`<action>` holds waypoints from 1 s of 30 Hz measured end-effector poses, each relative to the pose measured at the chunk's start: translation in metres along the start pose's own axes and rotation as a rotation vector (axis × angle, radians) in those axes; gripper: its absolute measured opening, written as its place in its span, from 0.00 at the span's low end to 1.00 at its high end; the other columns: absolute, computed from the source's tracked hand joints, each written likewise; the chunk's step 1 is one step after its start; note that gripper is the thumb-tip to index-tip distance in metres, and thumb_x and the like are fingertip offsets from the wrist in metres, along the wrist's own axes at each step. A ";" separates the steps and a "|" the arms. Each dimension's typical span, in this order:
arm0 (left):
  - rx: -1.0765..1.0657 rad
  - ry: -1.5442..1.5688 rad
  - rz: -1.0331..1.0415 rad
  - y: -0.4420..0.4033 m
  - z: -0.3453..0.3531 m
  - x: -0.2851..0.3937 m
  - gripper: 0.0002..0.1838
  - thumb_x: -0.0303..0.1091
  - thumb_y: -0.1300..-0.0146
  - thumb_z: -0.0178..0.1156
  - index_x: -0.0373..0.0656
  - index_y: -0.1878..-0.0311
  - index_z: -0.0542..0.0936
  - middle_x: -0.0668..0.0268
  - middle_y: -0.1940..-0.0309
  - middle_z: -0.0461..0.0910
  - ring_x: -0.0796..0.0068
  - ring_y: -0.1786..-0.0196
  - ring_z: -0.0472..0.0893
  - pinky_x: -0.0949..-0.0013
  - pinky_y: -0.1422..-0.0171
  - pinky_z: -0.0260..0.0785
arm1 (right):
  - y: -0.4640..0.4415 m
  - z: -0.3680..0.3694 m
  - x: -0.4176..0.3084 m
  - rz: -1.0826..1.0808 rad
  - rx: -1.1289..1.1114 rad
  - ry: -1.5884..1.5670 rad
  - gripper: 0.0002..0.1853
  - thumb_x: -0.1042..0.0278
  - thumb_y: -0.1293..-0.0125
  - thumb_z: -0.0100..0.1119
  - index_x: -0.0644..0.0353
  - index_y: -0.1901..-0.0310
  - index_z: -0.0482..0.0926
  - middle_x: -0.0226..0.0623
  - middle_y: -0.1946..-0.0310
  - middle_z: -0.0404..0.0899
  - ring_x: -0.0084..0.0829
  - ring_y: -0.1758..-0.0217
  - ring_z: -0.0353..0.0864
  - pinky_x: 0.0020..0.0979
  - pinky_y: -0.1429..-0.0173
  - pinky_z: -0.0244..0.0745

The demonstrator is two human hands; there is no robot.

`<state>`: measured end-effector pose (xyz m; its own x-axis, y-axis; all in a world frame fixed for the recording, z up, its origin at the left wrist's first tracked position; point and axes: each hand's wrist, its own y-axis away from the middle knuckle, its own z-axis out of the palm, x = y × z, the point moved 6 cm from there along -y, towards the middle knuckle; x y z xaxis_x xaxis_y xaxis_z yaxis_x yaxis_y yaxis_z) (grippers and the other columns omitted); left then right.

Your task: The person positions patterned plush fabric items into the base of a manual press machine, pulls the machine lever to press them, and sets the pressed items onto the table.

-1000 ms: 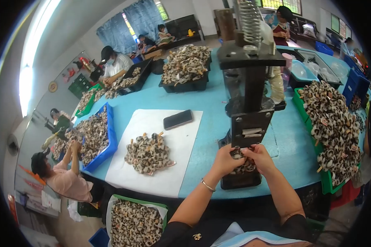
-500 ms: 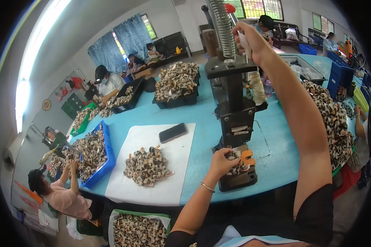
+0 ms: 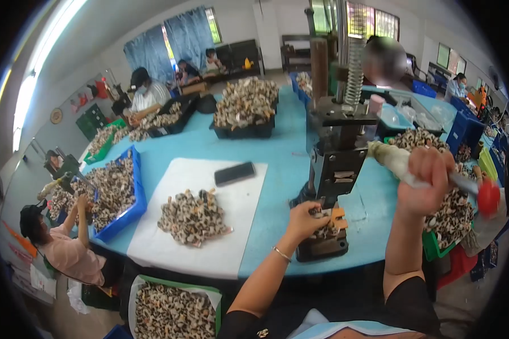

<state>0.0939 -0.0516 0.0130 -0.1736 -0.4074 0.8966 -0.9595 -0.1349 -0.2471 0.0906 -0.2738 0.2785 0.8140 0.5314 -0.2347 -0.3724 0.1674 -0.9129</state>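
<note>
A black hand press (image 3: pixel 338 164) stands on the blue table, with a coil spring (image 3: pixel 356 62) at its top. My right hand (image 3: pixel 425 176) is closed round the press lever (image 3: pixel 393 161), whose near part is wrapped in pale cloth; the lever's red ball end (image 3: pixel 488 198) sticks out beyond my fist. My left hand (image 3: pixel 304 219) is at the press base (image 3: pixel 322 248), fingers pinched on a small black-and-beige piece (image 3: pixel 324 226); its exact kind I cannot make out. An orange block (image 3: pixel 338 218) lies right beside those fingertips, under the press head.
On a white sheet (image 3: pixel 152 237) lie a pile of small mottled pieces (image 3: pixel 192 217) and a phone (image 3: pixel 234 173). A blue tray (image 3: pixel 139 198), a black tray (image 3: pixel 243 131) and a green crate (image 3: pixel 218 308) hold more pieces. Other people sit at left, behind and right.
My right hand has swung the lever from high above the press down to the right. My left hand stays at the base; the view has shifted slightly.
</note>
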 end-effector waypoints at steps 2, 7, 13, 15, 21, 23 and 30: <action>-0.016 -0.012 -0.048 -0.004 -0.002 0.004 0.24 0.37 0.52 0.77 0.32 0.55 0.85 0.59 0.60 0.86 0.70 0.57 0.85 0.68 0.49 0.76 | -0.029 0.002 0.016 0.150 0.154 0.061 0.16 0.71 0.27 0.47 0.51 0.75 0.58 0.21 0.81 0.52 0.16 0.80 0.50 0.26 0.74 0.49; 0.013 -0.068 -0.009 0.006 -0.013 0.014 0.28 0.42 0.50 0.78 0.35 0.49 0.84 0.59 0.52 0.83 0.68 0.49 0.82 0.69 0.44 0.74 | -0.106 0.025 0.122 0.687 0.152 0.129 0.13 0.60 0.29 0.55 0.60 0.53 0.81 0.28 0.67 0.74 0.21 0.65 0.70 0.25 0.59 0.67; 0.229 -0.120 -0.199 0.038 -0.032 -0.051 0.21 0.51 0.39 0.69 0.41 0.55 0.87 0.58 0.60 0.82 0.60 0.52 0.80 0.60 0.41 0.69 | -0.063 -0.039 0.205 1.053 -0.136 -0.249 0.24 0.46 0.21 0.43 0.58 0.44 0.76 0.30 0.65 0.81 0.22 0.63 0.80 0.26 0.56 0.76; 0.210 -0.067 -0.300 0.042 -0.032 -0.067 0.24 0.52 0.34 0.65 0.36 0.68 0.84 0.55 0.63 0.81 0.64 0.57 0.78 0.62 0.47 0.68 | -0.016 -0.108 0.160 0.432 0.139 0.413 0.16 0.54 0.22 0.47 0.57 0.49 0.77 0.28 0.64 0.79 0.24 0.59 0.78 0.28 0.52 0.73; -0.029 0.293 -0.413 0.027 -0.016 -0.051 0.20 0.48 0.29 0.60 0.38 0.53 0.80 0.62 0.55 0.77 0.69 0.57 0.76 0.65 0.51 0.70 | 0.243 -0.068 0.143 1.435 -0.512 0.438 0.27 0.38 0.37 0.65 0.59 0.57 0.83 0.39 0.68 0.83 0.32 0.61 0.82 0.36 0.57 0.76; -0.149 0.269 -0.535 0.021 -0.027 -0.081 0.31 0.53 0.37 0.67 0.47 0.35 0.77 0.54 0.28 0.66 0.49 0.36 0.74 0.52 0.38 0.72 | 0.239 -0.049 0.139 1.567 -0.554 0.350 0.28 0.36 0.37 0.63 0.58 0.56 0.84 0.39 0.69 0.83 0.32 0.62 0.82 0.36 0.57 0.77; 0.041 0.636 -0.384 0.023 -0.009 -0.005 0.12 0.35 0.28 0.56 0.34 0.53 0.78 0.61 0.59 0.84 0.69 0.57 0.84 0.66 0.54 0.78 | 0.242 -0.045 0.155 1.133 -0.548 0.646 0.27 0.39 0.37 0.63 0.60 0.57 0.85 0.48 0.68 0.84 0.48 0.61 0.85 0.38 0.60 0.76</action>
<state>0.0711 -0.0449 0.0066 0.0657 0.2753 0.9591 -0.9716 -0.2013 0.1243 0.1466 -0.1886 0.0059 0.3082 -0.3349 -0.8904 -0.8563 -0.5055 -0.1063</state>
